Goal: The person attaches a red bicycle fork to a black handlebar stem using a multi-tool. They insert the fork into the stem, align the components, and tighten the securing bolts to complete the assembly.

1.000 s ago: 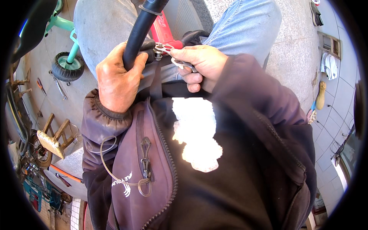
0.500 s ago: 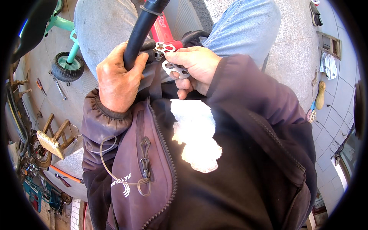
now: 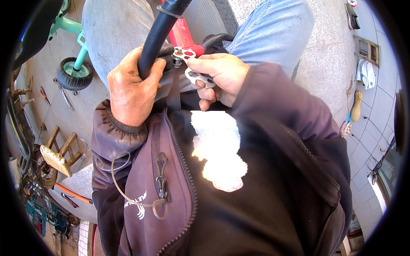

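Observation:
My left hand (image 3: pixel 130 89) is wrapped round a thick black tube (image 3: pixel 156 40) that slants up and to the right. Between the thumb and fingers of my right hand (image 3: pixel 227 77) is a flat silver multi-hole wrench (image 3: pixel 194 77). The wrench's far end sits around a bolt or nut (image 3: pixel 179 52) beside the tube, next to a red frame (image 3: pixel 181 34). My left fingertips are hidden behind the tube, close to a black part by the bolt.
Left on the floor are a black wheel (image 3: pixel 75 74) on a mint-green frame, a screwdriver (image 3: pixel 45 96), a spanner (image 3: pixel 65 97) and a small wooden stool (image 3: pixel 60 155). At right lie a gourd (image 3: pixel 356 106), a white cloth (image 3: pixel 366 72) and a shoe (image 3: pixel 352 17).
My right hand and the near end of the wrench have shifted slightly to the right. The left hand keeps its grip on the tube in the same place.

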Demonstrator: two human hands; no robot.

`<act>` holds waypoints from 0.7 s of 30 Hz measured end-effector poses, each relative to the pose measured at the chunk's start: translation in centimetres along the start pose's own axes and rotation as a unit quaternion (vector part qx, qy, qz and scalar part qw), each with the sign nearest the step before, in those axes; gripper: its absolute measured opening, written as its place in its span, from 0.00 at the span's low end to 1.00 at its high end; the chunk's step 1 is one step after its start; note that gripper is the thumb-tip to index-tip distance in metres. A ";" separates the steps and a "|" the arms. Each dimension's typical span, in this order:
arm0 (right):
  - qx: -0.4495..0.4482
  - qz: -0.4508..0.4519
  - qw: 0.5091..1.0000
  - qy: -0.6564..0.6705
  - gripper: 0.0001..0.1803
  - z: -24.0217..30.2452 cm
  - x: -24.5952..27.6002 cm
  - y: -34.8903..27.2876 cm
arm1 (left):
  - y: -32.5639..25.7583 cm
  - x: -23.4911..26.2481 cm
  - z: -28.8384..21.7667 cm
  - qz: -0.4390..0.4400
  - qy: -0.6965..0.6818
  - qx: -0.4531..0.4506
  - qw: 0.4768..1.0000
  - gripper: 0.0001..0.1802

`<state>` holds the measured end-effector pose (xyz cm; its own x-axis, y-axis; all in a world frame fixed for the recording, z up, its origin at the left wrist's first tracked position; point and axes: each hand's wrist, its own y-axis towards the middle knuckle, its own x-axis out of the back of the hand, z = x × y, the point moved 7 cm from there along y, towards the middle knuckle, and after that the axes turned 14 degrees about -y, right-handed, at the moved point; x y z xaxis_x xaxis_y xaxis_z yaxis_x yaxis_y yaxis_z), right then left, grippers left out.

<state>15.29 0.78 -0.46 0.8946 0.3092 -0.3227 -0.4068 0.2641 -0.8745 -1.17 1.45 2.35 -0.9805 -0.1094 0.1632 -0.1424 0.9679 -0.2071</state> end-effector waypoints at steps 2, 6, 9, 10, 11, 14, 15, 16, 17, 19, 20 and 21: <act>0.003 0.010 1.000 0.006 0.13 -0.2 0.1 0.1 | 0.0 0.0 0.0 0.000 -0.005 0.004 1.000 0.13; 0.008 0.026 1.000 0.002 0.12 -0.3 0.3 0.2 | 0.0 0.0 0.1 0.001 -0.006 0.007 1.000 0.13; -0.004 0.014 1.000 -0.025 0.12 -0.1 0.5 0.1 | 0.0 -0.2 0.1 0.010 0.001 0.013 1.000 0.14; -0.010 0.007 0.999 -0.036 0.12 0.0 0.6 0.1 | 0.0 -0.2 0.1 0.016 0.009 0.021 1.000 0.16; -0.010 0.000 0.999 -0.045 0.12 0.0 0.8 0.2 | 0.1 -0.2 0.2 0.022 0.014 0.028 0.999 0.18; -0.013 -0.022 0.998 -0.064 0.12 0.5 2.3 1.0 | 0.1 0.0 0.4 0.019 0.019 0.019 0.999 0.18; -0.016 -0.025 0.997 -0.077 0.12 0.8 2.9 1.0 | 0.0 0.0 0.3 0.018 0.020 0.019 0.999 0.18; -0.019 -0.028 0.995 -0.089 0.12 1.0 3.3 0.9 | 0.0 0.0 0.3 0.017 0.022 0.018 0.999 0.18; -0.013 -0.016 0.996 -0.082 0.12 1.0 3.3 0.7 | -0.1 0.0 0.2 0.017 0.024 0.018 0.999 0.18; -0.002 0.009 0.998 -0.068 0.12 0.8 3.0 0.4 | -0.1 -0.1 0.2 0.019 0.019 0.006 1.000 0.18; -0.003 0.008 0.998 -0.069 0.12 0.5 2.9 0.4 | 0.0 -0.1 0.2 0.022 0.017 0.000 1.000 0.18; -0.004 0.007 0.998 -0.070 0.12 0.1 2.9 0.6 | 0.0 -0.1 0.2 0.024 0.020 -0.003 1.000 0.18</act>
<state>17.61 1.95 -1.83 0.8540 0.4377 -0.2812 -0.4167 0.2518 -0.8735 -1.08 1.46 2.16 -0.9802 -0.0534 0.1907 -0.0940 0.9730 -0.2106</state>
